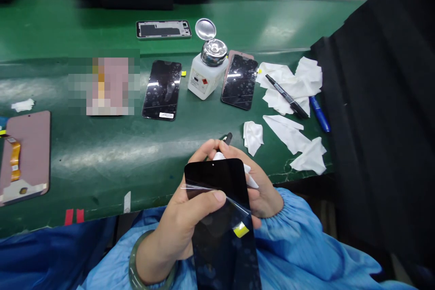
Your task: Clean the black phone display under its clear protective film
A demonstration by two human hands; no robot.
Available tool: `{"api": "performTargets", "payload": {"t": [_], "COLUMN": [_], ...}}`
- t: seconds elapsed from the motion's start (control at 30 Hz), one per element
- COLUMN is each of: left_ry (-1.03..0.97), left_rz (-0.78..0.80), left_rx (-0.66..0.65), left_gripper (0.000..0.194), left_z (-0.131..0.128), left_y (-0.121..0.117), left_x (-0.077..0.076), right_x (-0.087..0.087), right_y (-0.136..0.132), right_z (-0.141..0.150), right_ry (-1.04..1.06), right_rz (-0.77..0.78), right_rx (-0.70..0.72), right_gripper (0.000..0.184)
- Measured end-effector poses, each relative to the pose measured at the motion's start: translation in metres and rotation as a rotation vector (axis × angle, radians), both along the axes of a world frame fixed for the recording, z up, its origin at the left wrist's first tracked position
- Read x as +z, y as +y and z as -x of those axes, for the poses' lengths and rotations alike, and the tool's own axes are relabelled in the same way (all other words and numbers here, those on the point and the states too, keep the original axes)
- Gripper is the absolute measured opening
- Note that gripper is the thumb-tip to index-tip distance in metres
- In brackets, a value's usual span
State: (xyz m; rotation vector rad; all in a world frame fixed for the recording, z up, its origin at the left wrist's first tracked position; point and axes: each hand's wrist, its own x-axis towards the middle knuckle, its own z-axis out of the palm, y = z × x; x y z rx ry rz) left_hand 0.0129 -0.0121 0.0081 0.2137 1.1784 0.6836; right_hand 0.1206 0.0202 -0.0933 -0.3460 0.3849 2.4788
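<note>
A green table top fills most of the frame, and a black fabric-like sheet hangs over its right side. At the bottom centre is a long black glossy screen panel. The left hand is clamped on its left edge, with the thumb pressing a creased transparent film on its face. The right hand is behind the upper right edge, with white cloth among its fingers; the panel hides much of it, so I cannot tell its full grip. The fingertips of both hands come near together above the panel.

At the left edge lies a pink-backed panel with an orange ribbon. At the upper centre, a black shiny panel lies left of a white square bottle with open metal lid, which covers part of the view behind it. Above is a thin silver-grey phone frame. At right are crumpled white cloths, a black marker across them, and a blue pen.
</note>
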Motion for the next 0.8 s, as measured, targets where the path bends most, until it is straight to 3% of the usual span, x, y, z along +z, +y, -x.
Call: {"api": "performTargets", "payload": {"t": [0.5, 0.8], "left_ry": [-0.01, -0.002], "left_rz": [0.002, 0.015], "left_rx": [-0.04, 0.0], "left_gripper": [0.089, 0.092], "left_z": [0.0018, 0.0026], "left_y": [0.002, -0.0015], "left_x": [0.0032, 0.0036], "right_x": [-0.0047, 0.0005], "right_y": [-0.006, -0.0098], "right_z": [0.0002, 0.0011], "right_ry": [0.066, 0.133], "right_rz": [0.045, 0.179], "right_rx": [0.053, 0.068], "right_gripper": [0.036, 0.035]}}
